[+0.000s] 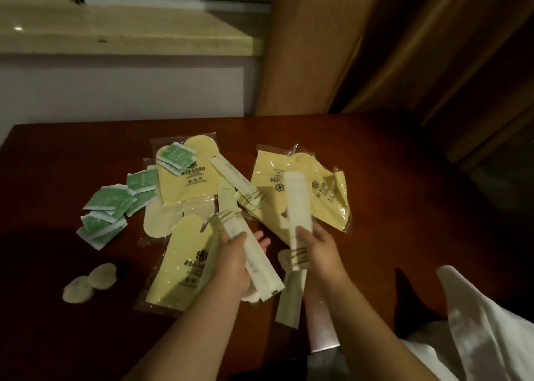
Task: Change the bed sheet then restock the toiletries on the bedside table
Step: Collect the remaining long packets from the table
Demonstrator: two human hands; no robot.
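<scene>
Both hands full: left hand (235, 260) grips a bunch of sachets (254, 260), right hand (316, 243) pinches one long packet (297, 207) above table (404, 178). Loose bunch could slide out w/ any tilt.

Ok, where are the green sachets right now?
In the head view, the green sachets lie scattered on the left of the table, beside the yellow slipper packs, with two more resting on the far pack.

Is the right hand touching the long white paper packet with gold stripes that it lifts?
Touching. The head view shows the right hand with its fingers curled around the long white paper packet with gold stripes, above the table.
</scene>
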